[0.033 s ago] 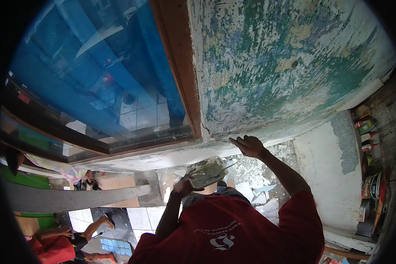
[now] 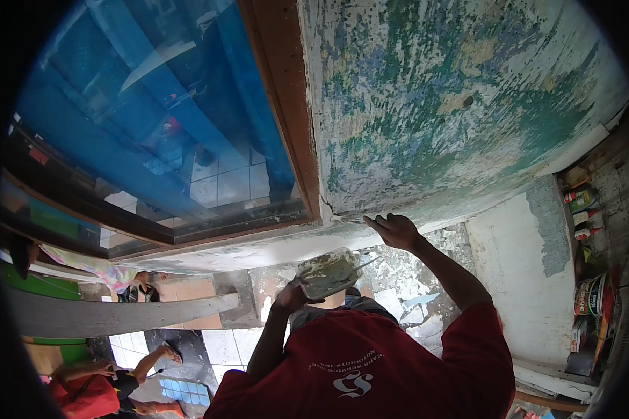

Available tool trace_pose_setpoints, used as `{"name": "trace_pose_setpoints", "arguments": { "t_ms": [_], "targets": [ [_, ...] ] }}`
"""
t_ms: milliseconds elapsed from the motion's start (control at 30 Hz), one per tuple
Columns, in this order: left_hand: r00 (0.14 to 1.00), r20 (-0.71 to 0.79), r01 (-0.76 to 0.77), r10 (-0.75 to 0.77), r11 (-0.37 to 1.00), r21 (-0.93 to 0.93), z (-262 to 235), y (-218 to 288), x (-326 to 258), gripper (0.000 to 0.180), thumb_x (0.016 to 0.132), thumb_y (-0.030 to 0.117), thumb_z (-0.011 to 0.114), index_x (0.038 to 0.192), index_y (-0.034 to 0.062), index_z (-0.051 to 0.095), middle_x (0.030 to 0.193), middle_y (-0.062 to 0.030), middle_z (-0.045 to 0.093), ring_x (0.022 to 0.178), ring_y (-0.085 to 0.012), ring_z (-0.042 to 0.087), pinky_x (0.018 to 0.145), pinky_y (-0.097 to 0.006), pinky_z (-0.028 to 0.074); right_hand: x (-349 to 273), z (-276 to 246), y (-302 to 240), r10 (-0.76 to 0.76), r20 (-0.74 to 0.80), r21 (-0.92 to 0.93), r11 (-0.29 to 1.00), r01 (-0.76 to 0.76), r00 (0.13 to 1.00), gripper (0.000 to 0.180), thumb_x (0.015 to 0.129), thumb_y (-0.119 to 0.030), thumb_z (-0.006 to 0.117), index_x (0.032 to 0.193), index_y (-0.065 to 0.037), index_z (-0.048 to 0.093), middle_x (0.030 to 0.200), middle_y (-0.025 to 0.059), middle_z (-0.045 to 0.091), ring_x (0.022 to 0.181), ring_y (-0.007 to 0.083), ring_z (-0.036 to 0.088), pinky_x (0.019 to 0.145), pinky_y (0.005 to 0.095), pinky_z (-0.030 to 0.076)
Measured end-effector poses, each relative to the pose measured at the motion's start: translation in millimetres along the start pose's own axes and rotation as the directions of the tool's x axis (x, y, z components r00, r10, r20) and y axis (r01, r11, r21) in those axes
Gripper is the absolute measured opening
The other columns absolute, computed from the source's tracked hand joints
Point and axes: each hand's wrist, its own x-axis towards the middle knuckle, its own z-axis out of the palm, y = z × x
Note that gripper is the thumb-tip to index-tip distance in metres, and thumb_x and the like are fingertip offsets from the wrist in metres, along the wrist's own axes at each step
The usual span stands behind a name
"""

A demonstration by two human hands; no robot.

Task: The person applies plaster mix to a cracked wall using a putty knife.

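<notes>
My left hand (image 2: 291, 296) grips a shallow, boxy tub (image 2: 328, 285) smeared with pale paste, in front of my chest. A thin, pointed, pale blade (image 2: 367, 264) sticks out from the tub's right side. Up at the wall, my right hand (image 2: 396, 231) is closed, its fingertips close to the lower edge of the patchy painted wall (image 2: 454, 119), right of the window corner. Whatever it pinches is too thin and hidden to name. A crack (image 2: 326, 201) runs down the wall beside the window frame (image 2: 281, 105).
Blue cloth (image 2: 154, 91) hangs behind the window glass. At lower left sits another person (image 2: 91, 391) in red, and a grey beam (image 2: 126, 315) crosses there. Cans and bottles (image 2: 589, 297) stand on shelving at right. Broken white flakes (image 2: 416, 307) lie below.
My right hand has shifted very slightly along the wall edge, and the thin strip beside its fingertips shows less. The tub stays where it was.
</notes>
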Motion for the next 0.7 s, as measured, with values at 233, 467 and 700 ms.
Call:
{"name": "trace_pose_setpoints", "arguments": {
  "t_ms": [233,467,700],
  "targets": [
    [1.0,-0.017,-0.008,0.008,0.998,-0.055,-0.9,-0.1,-3.8,0.067,0.084,0.031,0.052,0.142,0.0076,0.027,0.138,-0.016,0.04,0.123,-0.0356,0.044,0.093,-0.058,0.044,-0.3,0.4,8.8,-0.01,-0.008,-0.07,0.997,0.009,1.0,0.061,0.075,-0.008,0.06,0.134,-0.012,0.047,0.082,0.0031,0.051,0.057,0.0188,0.048,0.048,0.0322,0.044],
    [0.998,-0.012,-0.058,0.057,0.995,-0.083,-5.1,-10.5,-13.1,0.066,0.083,0.029,0.051,0.142,0.009,0.028,0.14,-0.0154,0.039,0.124,-0.0355,0.043,0.095,-0.059,0.041,-22.8,-3.0,14.7,0.014,0.08,-0.056,0.998,-0.009,0.997,0.068,0.071,-0.007,0.059,0.137,-0.014,0.044,0.083,0.0037,0.052,0.057,0.0186,0.052,0.047,0.0308,0.048],
    [0.999,0.016,-0.049,0.05,0.994,-0.102,-4.1,-15.5,-12.5,0.063,0.086,0.028,0.051,0.142,0.013,0.028,0.141,-0.0136,0.037,0.126,-0.0332,0.042,0.094,-0.059,0.042,-2.5,-11.0,-3.1,0.007,0.029,-0.024,1.0,-0.006,1.0,0.068,0.069,-0.01,0.06,0.135,-0.013,0.046,0.082,0.0032,0.049,0.059,0.0192,0.051,0.045,0.0312,0.046]
  ]
}}
